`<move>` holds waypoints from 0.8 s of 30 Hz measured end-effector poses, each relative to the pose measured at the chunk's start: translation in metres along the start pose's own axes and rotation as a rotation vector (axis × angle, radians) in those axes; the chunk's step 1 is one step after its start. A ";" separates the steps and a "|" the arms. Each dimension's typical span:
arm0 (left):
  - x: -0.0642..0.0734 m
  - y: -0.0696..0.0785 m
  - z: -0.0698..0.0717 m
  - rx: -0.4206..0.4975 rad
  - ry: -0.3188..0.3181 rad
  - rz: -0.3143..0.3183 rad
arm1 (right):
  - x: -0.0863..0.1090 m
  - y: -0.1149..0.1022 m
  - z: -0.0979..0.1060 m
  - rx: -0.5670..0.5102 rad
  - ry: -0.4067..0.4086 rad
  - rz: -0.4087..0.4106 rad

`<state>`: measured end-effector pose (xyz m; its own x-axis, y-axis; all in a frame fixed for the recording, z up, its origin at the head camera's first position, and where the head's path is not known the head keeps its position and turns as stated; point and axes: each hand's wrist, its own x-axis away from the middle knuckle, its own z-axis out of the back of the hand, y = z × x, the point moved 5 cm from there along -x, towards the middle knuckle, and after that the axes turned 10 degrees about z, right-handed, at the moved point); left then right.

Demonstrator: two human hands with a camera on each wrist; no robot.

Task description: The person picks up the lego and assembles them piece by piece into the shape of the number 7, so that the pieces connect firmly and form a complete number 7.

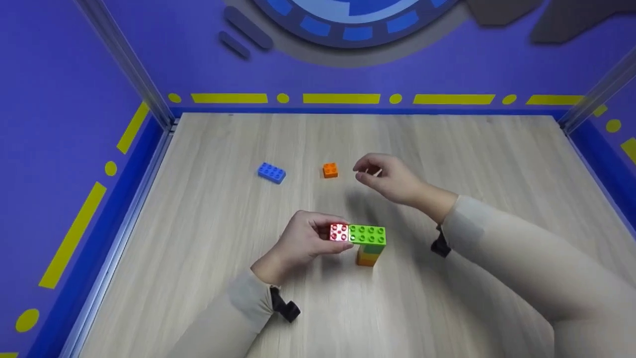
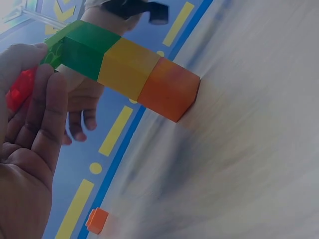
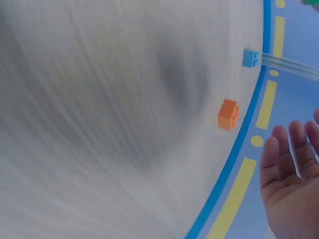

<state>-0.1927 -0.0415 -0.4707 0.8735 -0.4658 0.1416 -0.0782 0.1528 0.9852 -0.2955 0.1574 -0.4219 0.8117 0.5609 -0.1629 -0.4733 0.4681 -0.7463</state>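
Observation:
My left hand (image 1: 305, 236) holds a red toy brick (image 1: 339, 231) between thumb and fingers. Flush against the red brick's side is a light green eight-stud brick (image 1: 367, 234), the top of a tower. Beneath it come a dark green brick (image 2: 92, 49), a yellow brick (image 2: 128, 67) and, lowest, an orange brick (image 2: 170, 89). In the head view the light green brick juts leftward past the tower. Whether the red brick is joined to anything is hidden by the fingers. My right hand (image 1: 392, 179) holds nothing, its fingers loosely bent, just right of a small orange brick (image 1: 330, 170).
A blue eight-stud brick (image 1: 271, 172) lies left of the small orange one on the wooden table (image 1: 213, 238). Blue-purple walls (image 1: 318, 74) with yellow markings stand along the back and sides, with metal posts (image 1: 134, 64) at the corners.

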 end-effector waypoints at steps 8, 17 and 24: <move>0.002 -0.001 -0.001 0.013 -0.002 -0.042 | -0.055 -0.001 -0.016 -0.006 0.015 -0.056; 0.009 -0.001 0.000 -0.085 0.014 -0.049 | -0.095 0.005 -0.065 0.005 -0.031 -0.017; 0.003 0.000 -0.001 -0.024 0.010 -0.055 | -0.121 0.007 -0.080 0.002 -0.030 0.013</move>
<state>-0.1897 -0.0414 -0.4701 0.8809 -0.4654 0.0863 -0.0184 0.1485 0.9887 -0.3699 0.0382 -0.4592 0.7945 0.5877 -0.1531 -0.4846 0.4615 -0.7431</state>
